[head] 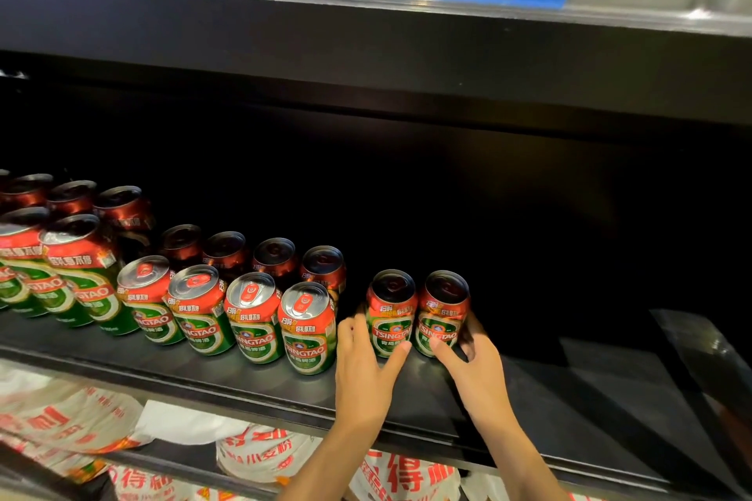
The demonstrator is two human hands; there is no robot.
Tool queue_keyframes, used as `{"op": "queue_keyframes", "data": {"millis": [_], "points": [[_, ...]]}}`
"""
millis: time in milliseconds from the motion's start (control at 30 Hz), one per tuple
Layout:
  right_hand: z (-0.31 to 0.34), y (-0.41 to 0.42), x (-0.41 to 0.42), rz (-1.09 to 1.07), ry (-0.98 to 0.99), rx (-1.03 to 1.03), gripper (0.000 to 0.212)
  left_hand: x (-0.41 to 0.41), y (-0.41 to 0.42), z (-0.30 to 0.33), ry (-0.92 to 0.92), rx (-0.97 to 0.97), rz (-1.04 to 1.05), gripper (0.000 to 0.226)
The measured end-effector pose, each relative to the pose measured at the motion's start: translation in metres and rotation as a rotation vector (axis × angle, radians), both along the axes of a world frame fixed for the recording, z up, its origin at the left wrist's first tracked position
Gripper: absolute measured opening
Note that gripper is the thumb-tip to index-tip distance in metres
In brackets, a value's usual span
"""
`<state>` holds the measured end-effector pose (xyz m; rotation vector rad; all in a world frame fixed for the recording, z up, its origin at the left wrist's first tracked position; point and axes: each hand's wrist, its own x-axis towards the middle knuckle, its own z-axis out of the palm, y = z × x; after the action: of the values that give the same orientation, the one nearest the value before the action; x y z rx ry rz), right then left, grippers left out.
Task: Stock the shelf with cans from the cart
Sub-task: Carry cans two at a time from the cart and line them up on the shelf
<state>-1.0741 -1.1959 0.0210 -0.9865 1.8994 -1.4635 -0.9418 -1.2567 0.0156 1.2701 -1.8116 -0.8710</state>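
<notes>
Two upright green-red cans, left can (pixel 391 313) and right can (pixel 442 313), are set side by side on the black shelf (pixel 529 411) mid-depth, right of the can rows (pixel 228 305). Each is loosely cupped: left hand (pixel 366 366) around the left, right hand (pixel 474 362) around the right. Flour bags (pixel 260 456) are seen below.

Dim shelf (pixel 529 390) recess (glare above), edges warped.

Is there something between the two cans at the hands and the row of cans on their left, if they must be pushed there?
Nothing visible: only bare shelf lies between the left can and the nearest row can.
</notes>
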Motion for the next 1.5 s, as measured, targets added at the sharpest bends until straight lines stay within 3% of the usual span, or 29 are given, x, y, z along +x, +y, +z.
{"op": "queue_keyframes", "data": {"millis": [67, 167, 300, 400, 467, 700, 1000, 1500], "points": [[0.001, 0.000, -0.001, 0.003, 0.010, -0.001, 0.050, 0.000, 0.001, -0.001, 0.059, 0.033, 0.019, 0.054], [0.001, 0.001, -0.001, -0.002, 0.029, 0.009, 0.064, 0.001, 0.004, 0.001, 0.165, 0.135, 0.072, 0.071], [0.000, 0.001, -0.001, 0.006, 0.003, 0.002, 0.067, -0.002, 0.014, 0.002, 0.117, 0.046, 0.169, 0.062], [0.001, 0.000, -0.003, 0.025, -0.024, -0.012, 0.056, -0.007, 0.021, 0.003, 0.084, -0.033, 0.216, 0.058], [0.001, -0.001, -0.003, 0.054, -0.024, -0.020, 0.047, -0.009, 0.021, 0.002, 0.103, -0.003, 0.247, 0.061], [0.001, -0.001, 0.002, 0.125, 0.057, -0.006, 0.058, -0.009, 0.022, -0.003, 0.216, 0.019, 0.326, 0.056], [0.003, -0.004, 0.008, 0.073, 0.117, -0.040, 0.064, -0.010, 0.021, -0.001, 0.160, -0.050, 0.355, 0.056], [-0.003, -0.013, 0.011, 0.008, 0.231, 0.031, 0.046, -0.016, 0.014, -0.005, 0.070, -0.055, 0.384, 0.052]]}}
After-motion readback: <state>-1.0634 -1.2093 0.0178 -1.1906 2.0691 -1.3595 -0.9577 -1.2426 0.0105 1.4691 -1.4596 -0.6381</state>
